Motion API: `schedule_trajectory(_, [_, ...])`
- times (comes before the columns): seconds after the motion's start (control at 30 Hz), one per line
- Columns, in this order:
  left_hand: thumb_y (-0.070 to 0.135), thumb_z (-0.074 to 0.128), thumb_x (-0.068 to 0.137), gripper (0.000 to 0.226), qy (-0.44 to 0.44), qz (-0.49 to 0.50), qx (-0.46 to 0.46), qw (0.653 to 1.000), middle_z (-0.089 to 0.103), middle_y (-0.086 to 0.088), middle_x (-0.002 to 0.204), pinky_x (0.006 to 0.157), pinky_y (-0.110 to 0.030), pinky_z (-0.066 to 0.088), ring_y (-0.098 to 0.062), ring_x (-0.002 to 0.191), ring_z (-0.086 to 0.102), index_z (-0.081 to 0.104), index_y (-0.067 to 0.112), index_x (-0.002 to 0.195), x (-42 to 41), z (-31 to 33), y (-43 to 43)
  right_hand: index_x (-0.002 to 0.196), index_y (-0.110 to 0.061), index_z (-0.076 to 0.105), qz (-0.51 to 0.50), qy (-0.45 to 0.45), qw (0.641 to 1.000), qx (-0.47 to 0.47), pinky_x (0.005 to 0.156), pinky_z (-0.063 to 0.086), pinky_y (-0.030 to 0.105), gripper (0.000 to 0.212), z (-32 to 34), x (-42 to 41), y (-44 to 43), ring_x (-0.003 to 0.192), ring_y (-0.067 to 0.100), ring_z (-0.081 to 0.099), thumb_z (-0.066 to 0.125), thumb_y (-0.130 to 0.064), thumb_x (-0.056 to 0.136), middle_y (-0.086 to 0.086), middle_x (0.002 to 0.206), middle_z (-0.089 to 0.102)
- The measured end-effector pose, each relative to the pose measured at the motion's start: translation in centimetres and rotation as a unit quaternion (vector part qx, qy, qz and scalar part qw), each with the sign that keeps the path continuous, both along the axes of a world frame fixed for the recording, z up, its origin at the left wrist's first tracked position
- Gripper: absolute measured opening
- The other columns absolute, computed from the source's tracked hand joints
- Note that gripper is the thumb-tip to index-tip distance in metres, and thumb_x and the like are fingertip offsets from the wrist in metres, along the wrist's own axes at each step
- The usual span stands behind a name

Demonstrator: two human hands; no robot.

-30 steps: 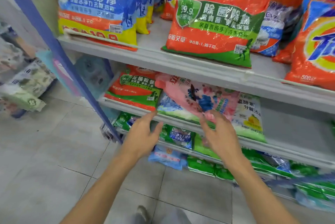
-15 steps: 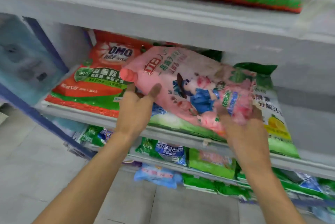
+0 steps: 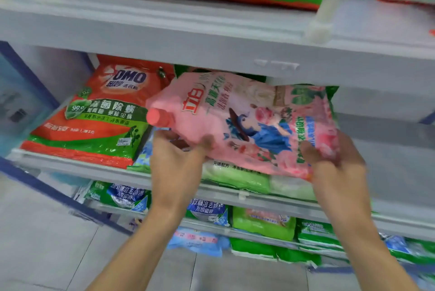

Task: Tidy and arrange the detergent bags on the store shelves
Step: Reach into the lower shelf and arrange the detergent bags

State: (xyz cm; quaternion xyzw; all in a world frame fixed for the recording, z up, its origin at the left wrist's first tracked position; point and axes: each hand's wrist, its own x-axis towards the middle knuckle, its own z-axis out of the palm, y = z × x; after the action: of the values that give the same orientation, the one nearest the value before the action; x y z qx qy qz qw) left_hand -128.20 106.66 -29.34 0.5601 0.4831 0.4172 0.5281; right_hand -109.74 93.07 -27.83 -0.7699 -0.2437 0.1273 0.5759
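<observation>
A pink detergent pouch (image 3: pixel 247 121) with a pink screw cap at its left end lies tilted on the middle shelf (image 3: pixel 131 176), on top of pale green bags (image 3: pixel 237 179). My left hand (image 3: pixel 175 163) grips the pouch from below near the cap, thumb on its front. At the pouch's lower right corner my right hand (image 3: pixel 336 170) holds it with the thumb on top. An orange and green OMO bag (image 3: pixel 103 116) lies flat to the left of the pouch.
The upper shelf (image 3: pixel 211 39) juts out just above the pouch and carries orange and green bags. Lower shelves hold green and blue bags (image 3: pixel 207 213). A blue bag (image 3: pixel 197 241) lies low at the front. A blue upright post (image 3: pixel 30 79) stands at left over a grey tiled floor.
My head has come down and closer to the middle shelf. My left hand, free a second ago, now grips the pouch under its cap end. The pouch sits slightly more level.
</observation>
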Motion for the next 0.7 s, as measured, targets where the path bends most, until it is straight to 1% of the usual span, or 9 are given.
schedule_trajectory(0.17, [0.018, 0.09, 0.071, 0.05, 0.003, -0.039, -0.064, 0.997, 0.077, -0.004, 0.096, 0.086, -0.047, 0.061, -0.023, 0.089, 0.076, 0.061, 0.013, 0.111, 0.7, 0.8, -0.7, 0.112, -0.03, 0.063, 0.007, -0.005, 0.999, -0.049, 0.07, 0.046, 0.03, 0.02, 1.0, 1.8, -1.7, 0.082, 0.013, 0.066, 0.069, -0.022, 0.094, -0.01, 0.089, 0.072])
schedule_trajectory(0.23, [0.026, 0.09, 0.07, 0.041, 0.055, -0.053, -0.076, 0.994, 0.078, -0.001, 0.09, 0.088, -0.049, 0.06, -0.025, 0.087, 0.076, 0.067, 0.017, 0.102, -0.1, 1.5, -0.3, 0.106, -0.027, 0.06, 0.008, -0.04, 0.996, -0.078, 0.068, 0.046, 0.033, 0.014, 1.3, 1.7, -2.1, 0.08, 0.016, 0.065, 0.068, -0.03, 0.094, -0.008, 0.087, 0.069])
schedule_trajectory(0.33, [0.045, 0.087, 0.069, 0.04, 0.154, -0.039, -0.062, 0.985, 0.075, 0.009, 0.085, 0.089, -0.046, 0.057, -0.022, 0.088, 0.073, 0.065, 0.024, 0.094, -1.2, 2.6, -0.5, 0.095, -0.022, 0.055, -0.014, -0.12, 0.984, -0.13, 0.069, 0.043, 0.039, 0.019, 1.4, 1.0, -2.1, 0.079, 0.031, 0.057, 0.069, -0.034, 0.092, 0.001, 0.084, 0.064])
schedule_trajectory(0.4, [0.05, 0.08, 0.078, 0.039, 0.221, -0.042, -0.045, 0.973, 0.069, 0.015, 0.091, 0.09, -0.037, 0.052, -0.017, 0.096, 0.068, 0.061, 0.027, 0.102, -1.7, 3.8, -1.2, 0.106, -0.016, 0.057, -0.025, -0.189, 0.964, -0.185, 0.076, 0.049, 0.042, 0.025, 1.6, 0.5, -1.9, 0.089, 0.036, 0.058, 0.068, -0.031, 0.089, 0.012, 0.098, 0.064])
schedule_trajectory(0.47, [0.053, 0.071, 0.086, 0.036, 0.289, -0.066, -0.004, 0.955, 0.065, 0.017, 0.099, 0.087, -0.032, 0.047, -0.016, 0.103, 0.065, 0.057, 0.027, 0.107, -2.6, 5.1, -1.9, 0.128, -0.007, 0.053, -0.023, -0.216, 0.942, -0.254, 0.089, 0.051, 0.048, 0.05, 2.4, -0.5, -1.6, 0.112, 0.04, 0.054, 0.071, -0.03, 0.088, 0.021, 0.123, 0.059])
schedule_trajectory(0.53, [0.052, 0.066, 0.091, 0.032, 0.323, -0.088, 0.049, 0.941, 0.067, 0.01, 0.108, 0.087, -0.032, 0.049, -0.021, 0.105, 0.066, 0.058, 0.029, 0.111, -3.7, 6.3, -2.6, 0.145, -0.007, 0.045, -0.006, -0.224, 0.929, -0.295, 0.106, 0.045, 0.049, 0.064, 3.7, -2.1, -1.5, 0.135, 0.037, 0.041, 0.07, -0.029, 0.09, 0.019, 0.146, 0.048])
schedule_trajectory(0.57, [0.051, 0.065, 0.092, 0.036, 0.339, -0.096, 0.072, 0.933, 0.07, 0.005, 0.115, 0.087, -0.034, 0.052, -0.024, 0.101, 0.069, 0.061, 0.028, 0.119, -4.3, 6.9, -2.8, 0.148, -0.007, 0.045, 0.011, -0.232, 0.925, -0.302, 0.112, 0.042, 0.049, 0.064, 4.6, -3.2, -1.5, 0.141, 0.035, 0.037, 0.067, -0.028, 0.092, 0.017, 0.152, 0.044])
schedule_trajectory(0.63, [0.049, 0.066, 0.091, 0.052, 0.372, -0.105, 0.108, 0.916, 0.069, 0.0, 0.129, 0.086, -0.036, 0.055, -0.027, 0.093, 0.071, 0.058, 0.025, 0.137, -5.6, 8.4, -3.1, 0.136, -0.004, 0.058, 0.047, -0.263, 0.918, -0.293, 0.114, 0.041, 0.051, 0.051, 5.9, -5.2, -1.8, 0.138, 0.036, 0.045, 0.068, -0.025, 0.09, 0.016, 0.149, 0.052])
schedule_trajectory(0.7, [0.047, 0.068, 0.091, 0.06, 0.392, -0.115, 0.138, 0.902, 0.065, -0.003, 0.136, 0.094, -0.033, 0.052, -0.025, 0.111, 0.067, 0.055, 0.023, 0.144, -6.8, 10.2, -3.4, 0.123, -0.005, 0.068, 0.07, -0.282, 0.913, -0.286, 0.109, 0.046, 0.052, 0.041, 7.2, -6.8, -2.1, 0.129, 0.037, 0.055, 0.075, -0.022, 0.086, 0.015, 0.136, 0.064])
